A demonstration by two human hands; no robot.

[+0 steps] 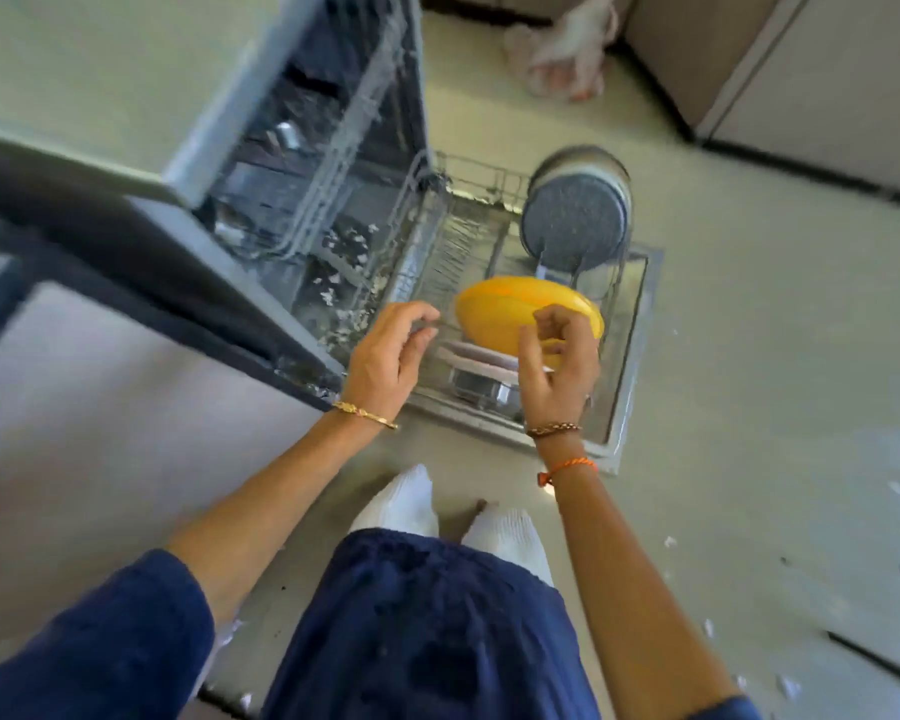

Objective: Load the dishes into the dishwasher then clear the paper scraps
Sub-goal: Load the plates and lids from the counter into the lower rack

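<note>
Nearest the camera, at 6 o'clock, are the person's blue-clad legs and white socks (401, 504) on the floor (749, 356). Loose paper scraps (788, 685) lie on the floor at 4 to 5 o'clock, just beside the feet; stepping back could scatter them or make a sock slide.

Just beyond, the right hand (562, 366) has its grip closed on the near rim of the yellow plate (515, 314), thumb and curled fingers pinching it. The plate hangs tilted over the pulled-out lower rack (624, 324), just right of centre. A pinch on one edge alone is a thin hold: if the plate swings or the rim slips, it could drop onto the pale dish (479, 358) lying in the rack right under it and chip one or both.

The left hand (390, 350), toward 9 o'clock of the plate, holds nothing; its fingers are loosely curled near the rack's left edge. Blur hides whether they touch the wire. If the rack rolls while the plate comes down, the tines may miss it.

Further off, toward 12 o'clock, speckled grey plates (575, 220) stand upright at the rack's far end. More scraps (343, 252) litter the open dishwasher (302, 148), where they could clog the drain if left. A plastic bag (562, 49) lies farthest, at 1 o'clock.
</note>
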